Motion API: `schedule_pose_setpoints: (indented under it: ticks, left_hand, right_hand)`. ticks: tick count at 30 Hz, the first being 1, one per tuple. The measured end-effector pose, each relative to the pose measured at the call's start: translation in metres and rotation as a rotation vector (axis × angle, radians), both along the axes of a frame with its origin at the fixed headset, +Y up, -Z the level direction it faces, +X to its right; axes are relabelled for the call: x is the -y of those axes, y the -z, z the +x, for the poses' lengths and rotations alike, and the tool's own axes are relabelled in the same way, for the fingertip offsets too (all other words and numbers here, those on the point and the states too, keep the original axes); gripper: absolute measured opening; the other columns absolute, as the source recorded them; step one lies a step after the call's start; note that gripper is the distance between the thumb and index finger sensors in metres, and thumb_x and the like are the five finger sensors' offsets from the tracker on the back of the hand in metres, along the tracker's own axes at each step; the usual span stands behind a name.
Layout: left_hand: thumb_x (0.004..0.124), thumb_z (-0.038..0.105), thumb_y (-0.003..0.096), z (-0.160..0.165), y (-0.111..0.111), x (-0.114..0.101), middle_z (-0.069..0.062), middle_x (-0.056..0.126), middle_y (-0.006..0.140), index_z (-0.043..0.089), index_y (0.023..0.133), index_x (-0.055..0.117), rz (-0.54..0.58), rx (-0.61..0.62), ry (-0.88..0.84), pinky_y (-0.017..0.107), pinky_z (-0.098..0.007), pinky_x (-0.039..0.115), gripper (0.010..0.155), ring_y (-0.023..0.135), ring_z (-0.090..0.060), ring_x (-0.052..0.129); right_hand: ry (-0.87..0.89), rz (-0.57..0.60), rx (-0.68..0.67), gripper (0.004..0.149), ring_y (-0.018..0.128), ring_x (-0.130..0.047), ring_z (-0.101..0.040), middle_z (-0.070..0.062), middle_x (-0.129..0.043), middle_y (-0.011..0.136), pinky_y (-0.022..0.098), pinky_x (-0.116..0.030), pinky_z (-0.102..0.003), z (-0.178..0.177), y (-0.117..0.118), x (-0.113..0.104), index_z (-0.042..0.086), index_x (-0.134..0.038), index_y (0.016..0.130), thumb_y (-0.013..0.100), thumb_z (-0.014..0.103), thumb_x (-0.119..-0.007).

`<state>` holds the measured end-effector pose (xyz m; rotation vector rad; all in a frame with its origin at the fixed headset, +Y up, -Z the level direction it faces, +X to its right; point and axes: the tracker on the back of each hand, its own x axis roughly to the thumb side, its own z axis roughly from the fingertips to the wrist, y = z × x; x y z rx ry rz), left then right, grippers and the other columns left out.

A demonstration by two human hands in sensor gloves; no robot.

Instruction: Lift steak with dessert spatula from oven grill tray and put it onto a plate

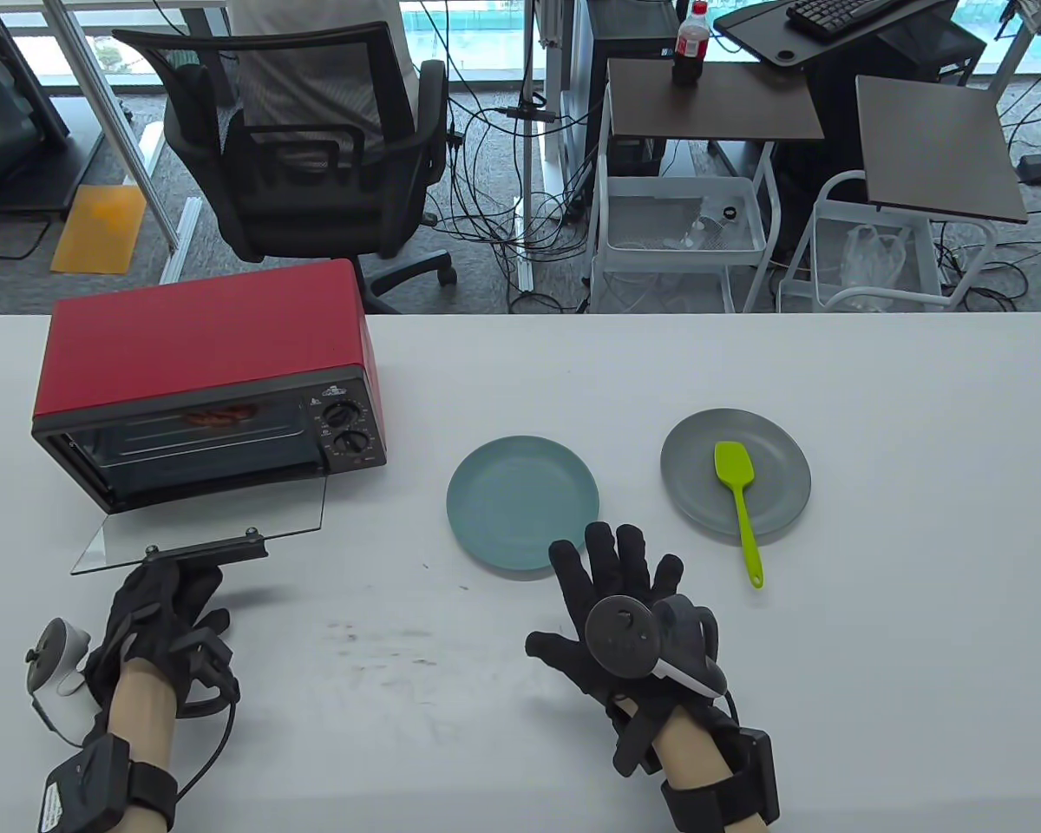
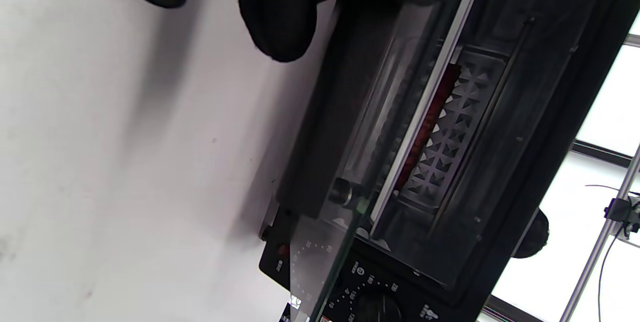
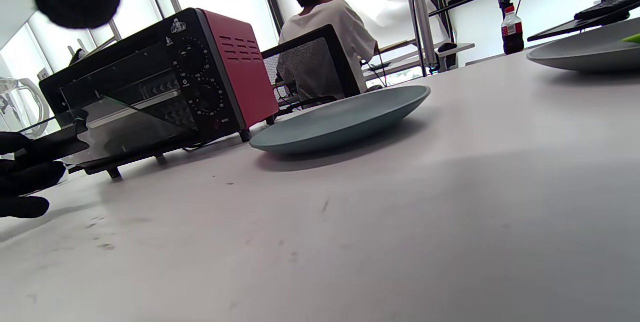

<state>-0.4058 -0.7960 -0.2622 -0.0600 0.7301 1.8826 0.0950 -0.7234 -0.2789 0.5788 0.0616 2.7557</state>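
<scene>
Status: early stage. The red oven (image 1: 208, 373), at the left of the table view, stands with its glass door (image 1: 208, 529) swung down nearly flat. The left hand (image 1: 160, 612), lower left, has its fingers curled on the door handle (image 1: 206, 548); the left wrist view shows fingertips (image 2: 280, 17) at that bar.

The steak (image 1: 219, 417) lies inside the oven on the grill tray (image 2: 450, 127), visible as a reddish strip through the opening (its far side is hidden). The tray has not been drawn out.

The right hand (image 1: 629, 612), lower centre, lies spread and flat on the table (image 1: 876, 651), fingers straight, holding nothing. Its fingertips are just beside the near rim of the blue plate (image 1: 523, 503).

The green spatula (image 1: 739, 503) lies untouched across the grey plate (image 1: 736, 471) at centre right, its handle overhanging the near rim onto the table.

Done, as judged from the layout: door opened. Remaining: take up the spatula, reach the tray, slide the blade under the steak, lift it, and set it on a plate. Both plates carry no food.
</scene>
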Motion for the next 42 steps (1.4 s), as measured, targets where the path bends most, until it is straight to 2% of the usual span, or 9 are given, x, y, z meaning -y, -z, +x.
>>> schedule_pose_setpoints:
  ticks: [18,42]
  left_hand:
    - [0.072,0.040,0.0545,-0.001,-0.016,0.004,-0.003,0.050,0.105,0.023,0.100,0.026,-0.098,-0.011,0.053,0.070,-0.056,0.066,0.067,0.091,-0.015,0.086]
    - [0.075,0.044,0.0527,0.001,-0.027,0.006,-0.005,0.053,0.103,0.016,0.099,0.029,-0.186,-0.029,0.112,0.067,-0.049,0.073,0.071,0.086,-0.018,0.090]
  right_hand:
    - [0.013,-0.008,-0.015,0.095,0.103,0.000,-0.054,-0.023,-0.008,0.118,0.063,-0.015,-0.084,0.000,0.000,0.000,0.020,-0.021,0.116,0.050,0.073,-0.062]
    - [0.035,-0.008,-0.030,0.095,0.103,-0.001,-0.054,-0.023,-0.008,0.118,0.063,-0.015,-0.084,0.001,-0.002,-0.001,0.020,-0.021,0.116,0.050,0.073,-0.062]
